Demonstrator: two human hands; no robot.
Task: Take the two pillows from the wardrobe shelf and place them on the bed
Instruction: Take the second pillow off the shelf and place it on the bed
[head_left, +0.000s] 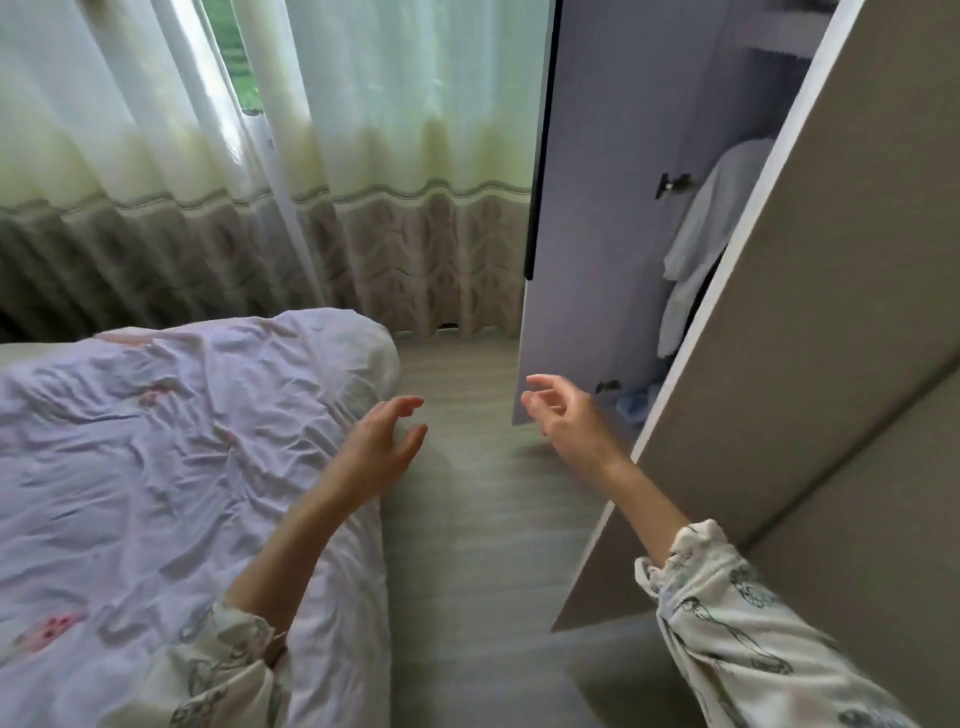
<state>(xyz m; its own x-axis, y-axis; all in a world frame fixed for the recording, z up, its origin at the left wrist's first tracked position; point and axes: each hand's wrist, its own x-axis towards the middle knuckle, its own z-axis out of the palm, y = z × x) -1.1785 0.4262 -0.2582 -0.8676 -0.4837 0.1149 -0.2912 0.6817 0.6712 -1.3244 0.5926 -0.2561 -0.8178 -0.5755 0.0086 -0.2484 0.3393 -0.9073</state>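
Observation:
The bed (156, 441) fills the lower left, covered by a crumpled white quilt with pink prints. The wardrobe (857, 312) stands at the right with its far door (587, 208) swung open. Inside hangs a white garment (711, 228); no pillow shows in this view. My left hand (379, 447) hovers empty at the bed's right edge, fingers spread. My right hand (563, 410) is raised over the floor in front of the open door's lower corner, fingers apart, holding nothing.
A strip of light wooden floor (467, 519) runs between the bed and the wardrobe. Pale curtains (311, 182) hang along the back wall behind the bed. The near wardrobe panel (779, 415) leans close on my right.

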